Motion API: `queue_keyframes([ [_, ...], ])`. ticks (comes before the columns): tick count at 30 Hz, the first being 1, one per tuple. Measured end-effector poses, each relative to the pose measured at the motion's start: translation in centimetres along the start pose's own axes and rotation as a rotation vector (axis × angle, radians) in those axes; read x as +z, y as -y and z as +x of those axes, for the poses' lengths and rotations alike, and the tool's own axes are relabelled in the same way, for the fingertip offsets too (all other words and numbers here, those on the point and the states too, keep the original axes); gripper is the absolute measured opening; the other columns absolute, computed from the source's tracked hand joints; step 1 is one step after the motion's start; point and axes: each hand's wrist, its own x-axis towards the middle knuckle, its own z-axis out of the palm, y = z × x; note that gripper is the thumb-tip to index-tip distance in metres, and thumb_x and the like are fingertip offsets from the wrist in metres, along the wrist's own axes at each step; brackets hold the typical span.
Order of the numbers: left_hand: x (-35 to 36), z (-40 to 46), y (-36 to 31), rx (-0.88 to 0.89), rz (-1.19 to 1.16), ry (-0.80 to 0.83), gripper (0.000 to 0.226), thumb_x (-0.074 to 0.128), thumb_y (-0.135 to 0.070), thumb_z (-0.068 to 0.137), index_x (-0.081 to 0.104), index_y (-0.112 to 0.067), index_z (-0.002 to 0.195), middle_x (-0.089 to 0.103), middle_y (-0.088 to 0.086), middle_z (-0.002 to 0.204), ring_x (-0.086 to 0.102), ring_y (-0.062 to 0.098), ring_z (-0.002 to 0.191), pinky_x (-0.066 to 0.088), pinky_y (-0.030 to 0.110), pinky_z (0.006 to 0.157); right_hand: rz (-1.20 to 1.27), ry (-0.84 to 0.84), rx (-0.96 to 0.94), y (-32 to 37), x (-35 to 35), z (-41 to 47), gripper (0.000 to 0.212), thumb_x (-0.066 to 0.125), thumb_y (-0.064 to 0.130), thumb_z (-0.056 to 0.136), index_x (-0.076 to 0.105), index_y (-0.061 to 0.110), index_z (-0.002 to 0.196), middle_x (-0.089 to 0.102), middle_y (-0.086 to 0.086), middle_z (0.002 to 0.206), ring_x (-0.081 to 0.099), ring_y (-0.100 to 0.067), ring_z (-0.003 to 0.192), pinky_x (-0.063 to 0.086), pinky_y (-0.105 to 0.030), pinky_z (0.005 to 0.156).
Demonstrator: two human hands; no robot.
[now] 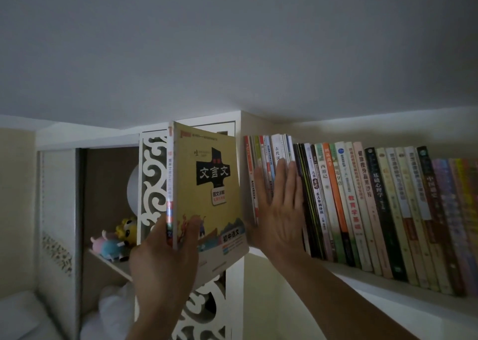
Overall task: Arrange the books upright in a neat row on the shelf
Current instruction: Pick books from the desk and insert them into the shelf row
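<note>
I see a home, likely a bedroom: white shelf (pixel 388 285) packed with books (pixel 362 205), carved white screen (pixel 152 182), plush toys (pixel 113 241) on a side ledge, pale bedding (pixel 20 314) below.

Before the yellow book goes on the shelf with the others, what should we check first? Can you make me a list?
1. Left hand holds the yellow book firmly: ok, thumb on the cover, fingers behind.
2. Book upright: ok, nearly vertical.
3. Right hand steadies the row of books: ok, flat against the spines at the left end.
4. Row standing straight: not ok, the books lean.
5. Room at the row's left end on the shelf: cannot tell, hand and book hide it.
</note>
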Motion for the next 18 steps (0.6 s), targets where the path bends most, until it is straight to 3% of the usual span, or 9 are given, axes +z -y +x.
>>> queue_keyframes([
  [2,0.4,0.1,0.1,-0.04,-0.021,0.016,0.012,0.081,-0.025,0.086,0.076,-0.013,0.086,0.052,-0.023,0.058,0.038,-0.014,0.054,0.027,0.005,0.051,-0.031,0.007,-0.009,-0.2,0.7,0.1,0.134,0.056,0.092,0.067,0.003,0.014,0.163,-0.009,-0.03,0.165,-0.008,-0.047,0.154,0.01,-0.06,0.123],
  [4,0.9,0.2,0.2,-0.064,-0.033,0.035,0.012,0.08,-0.027,0.087,0.077,-0.017,0.092,0.042,-0.031,0.06,0.04,-0.013,0.056,0.029,0.011,0.048,-0.049,-0.013,-0.027,-0.5,1.2,0.2,0.13,0.057,0.089,0.067,0.006,0.018,0.163,-0.009,-0.03,0.165,-0.008,-0.048,0.154,0.009,-0.061,0.124],
  [6,1.1,0.3,-0.1,0.013,-0.001,0.022,0.014,0.084,-0.022,0.084,0.077,-0.015,0.095,0.035,-0.034,0.066,0.032,-0.016,0.062,0.027,0.009,0.049,-0.041,-0.044,-0.065,-0.9,1.5,0.1,0.123,0.058,0.087,0.068,0.011,0.025,0.163,-0.007,-0.031,0.165,-0.007,-0.049,0.154,0.009,-0.062,0.123],
  [8,1.1,0.2,-0.5,0.133,0.076,0.008,0.02,0.09,-0.017,0.074,0.078,-0.012,0.089,0.042,-0.027,0.057,0.017,-0.017,0.068,0.018,0.0,0.052,-0.045,-0.068,-0.11,-1.5,1.5,-0.1,0.114,0.057,0.085,0.07,0.017,0.032,0.162,-0.005,-0.031,0.165,-0.006,-0.05,0.153,0.01,-0.063,0.123],
  [10,1.1,0.3,-0.5,0.211,0.169,-0.006,0.02,0.091,-0.018,0.071,0.077,-0.011,0.083,0.062,-0.003,0.05,0.008,-0.017,0.067,0.012,-0.002,0.066,-0.051,-0.068,-0.132,-1.8,1.4,-0.2,0.11,0.056,0.084,0.071,0.017,0.034,0.162,-0.004,-0.03,0.166,-0.006,-0.051,0.153,0.009,-0.063,0.123],
  [11,1.0,0.4,-0.2,0.199,0.167,0.025,0.018,0.09,-0.021,0.074,0.078,-0.012,0.085,0.067,0.001,0.054,0.013,-0.016,0.06,0.014,0.0,0.069,-0.054,-0.065,-0.133,-1.9,1.3,-0.3,0.111,0.057,0.083,0.072,0.016,0.033,0.162,-0.004,-0.03,0.166,-0.007,-0.051,0.153,0.008,-0.063,0.123],
  [14,0.7,1.1,0.5,0.107,0.119,0.12,0.017,0.074,-0.033,0.09,0.076,-0.019,0.099,0.073,-0.005,0.069,0.049,0.003,0.049,0.025,0.008,0.052,-0.05,-0.068,-0.125,-1.9,1.1,-0.2,0.108,0.058,0.079,0.075,0.015,0.032,0.162,-0.005,-0.029,0.166,-0.007,-0.05,0.153,0.006,-0.063,0.123],
  [18,0.2,1.6,0.8,0.067,0.095,0.102,0.015,0.07,-0.038,0.092,0.075,-0.024,0.095,0.069,-0.011,0.069,0.057,0.003,0.052,0.035,0.017,0.042,-0.072,-0.058,-0.132,-1.8,0.7,0.0,0.11,0.062,0.073,0.075,0.012,0.031,0.163,-0.007,-0.028,0.166,-0.01,-0.051,0.152,0.003,-0.063,0.123],
])
